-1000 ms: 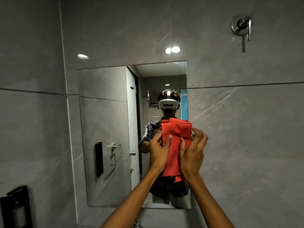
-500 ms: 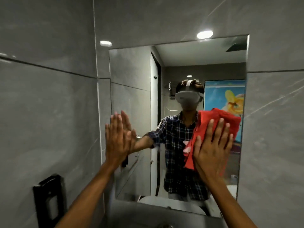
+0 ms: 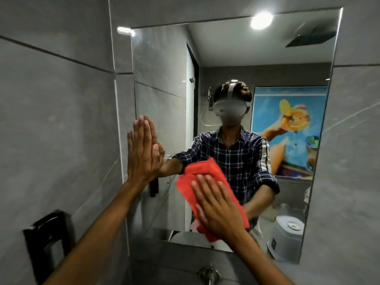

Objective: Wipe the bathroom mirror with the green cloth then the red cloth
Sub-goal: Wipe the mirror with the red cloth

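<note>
1. the right hand (image 3: pixel 221 208) lies flat with its fingers (image 3: pixel 207 186) spread, pressing the red cloth (image 3: pixel 202 175) against the lower middle of the mirror (image 3: pixel 164 79); nothing is pinched.
2. the left hand (image 3: pixel 143 153) is flat too, fingers together, braced at the mirror's left edge.
3. the green cloth is not in view, so this looks like the second pass.
4. to wipe well, i'd keep the palm's pressure even, run overlapping strokes out to every edge, and cover the patch beside the bracing hand.
5. the tap (image 3: pixel 209 274) sits below.
</note>
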